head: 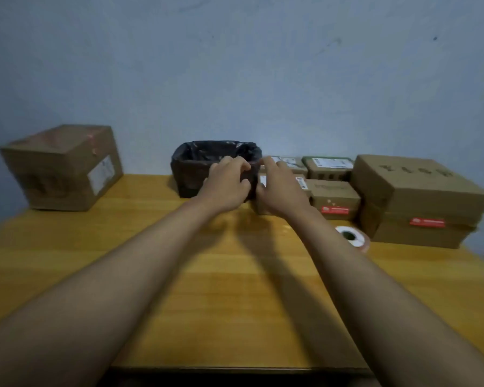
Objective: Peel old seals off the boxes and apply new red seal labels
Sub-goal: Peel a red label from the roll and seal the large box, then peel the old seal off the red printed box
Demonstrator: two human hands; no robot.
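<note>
My right hand (281, 188) lies over a small cardboard box (303, 183) just right of the black-lined bin (207, 159), fingers over its top and thumb down its left side. My left hand (227, 185) is in front of the bin's right corner. Its curled fingertips meet by the box's upper left edge, and the blur hides what they pinch. A neighbouring small box (336, 192) carries a red seal (335, 210). The large box (419, 191) at the right has its own red seal label (427, 222). A label roll (352, 236) lies flat beside my right forearm.
A big cardboard box (62, 169) with a white shipping label stands at the back left of the yellow wooden table (207, 275). Two more small boxes (329, 166) sit against the wall behind the sealed ones. The wall runs close behind everything.
</note>
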